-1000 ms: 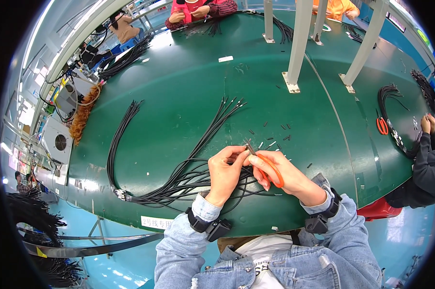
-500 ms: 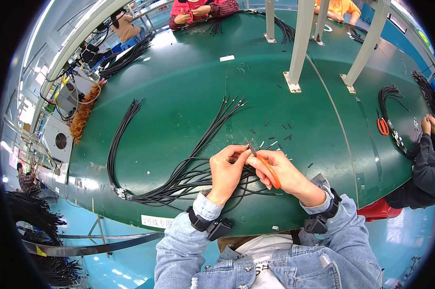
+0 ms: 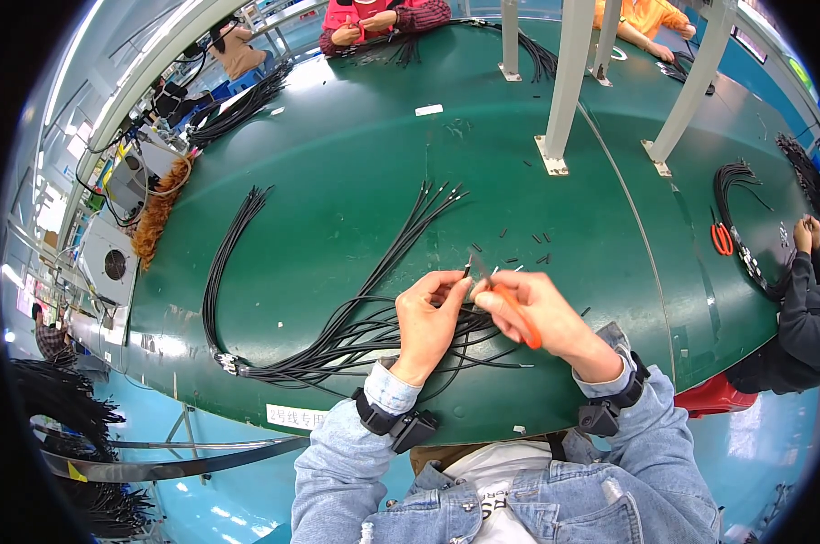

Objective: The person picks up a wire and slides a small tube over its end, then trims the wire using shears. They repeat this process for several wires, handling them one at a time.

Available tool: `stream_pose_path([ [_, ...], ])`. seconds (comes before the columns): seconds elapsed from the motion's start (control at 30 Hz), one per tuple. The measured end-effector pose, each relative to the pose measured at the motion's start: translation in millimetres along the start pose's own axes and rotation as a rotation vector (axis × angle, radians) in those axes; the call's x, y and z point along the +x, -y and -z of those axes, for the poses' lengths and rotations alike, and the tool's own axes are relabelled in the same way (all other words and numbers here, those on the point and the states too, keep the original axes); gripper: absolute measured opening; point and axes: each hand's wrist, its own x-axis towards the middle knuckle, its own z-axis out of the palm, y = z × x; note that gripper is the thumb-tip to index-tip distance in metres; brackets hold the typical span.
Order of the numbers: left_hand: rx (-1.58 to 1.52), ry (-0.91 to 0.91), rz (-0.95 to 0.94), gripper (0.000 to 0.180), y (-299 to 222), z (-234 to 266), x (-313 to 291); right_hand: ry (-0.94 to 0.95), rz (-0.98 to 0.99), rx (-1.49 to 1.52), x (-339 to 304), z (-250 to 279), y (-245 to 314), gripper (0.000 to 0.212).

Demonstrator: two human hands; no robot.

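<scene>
Between thumb and fingers, my left hand (image 3: 431, 317) pinches a black cable near its end, which points up and away. My right hand (image 3: 541, 317) is closed around orange-handled cutters (image 3: 522, 323), their metal jaws beside that cable end. A long bundle of black cables (image 3: 310, 358) lies under and to the left of my hands, its loose ends fanned out beneath them. Its far part curves up on the left, bound with white at the bend. Short black pieces (image 3: 537, 238) lie scattered beyond my hands.
Grey metal posts (image 3: 564, 100) rise from the green table (image 3: 337, 199) at the back right. Another pair of orange-handled cutters (image 3: 721, 238) lies at the right beside more cables (image 3: 732, 190). Co-workers' hands (image 3: 366, 27) are busy at the far edge and the right edge.
My right hand has shifted slightly right with the cutters, their jaws now apart from the cable end. My left hand stays nearly still. The far-right co-worker's hand has reached toward cables.
</scene>
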Motion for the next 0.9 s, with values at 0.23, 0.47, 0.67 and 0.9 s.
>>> stream_pose_path([
  [0.23, 0.057, 0.088, -0.052, 0.012, -2, 2, -2, -0.319, 0.322, 0.043, 12, 5, -7, 0.033],
  [0.47, 0.033, 0.212, -0.077, 0.012, 4, 4, -1, -0.263, 0.388, 0.093, 25, 4, -23, 0.038],
  [0.67, -0.155, 0.26, 0.09, 0.012, 10, 4, -1, -0.244, 0.379, 0.148, 27, -2, -30, 0.039],
  [0.9, -0.074, 0.148, 0.091, 0.01, 7, 3, 0, -0.328, 0.319, 0.141, 25, 0, -28, 0.039],
])
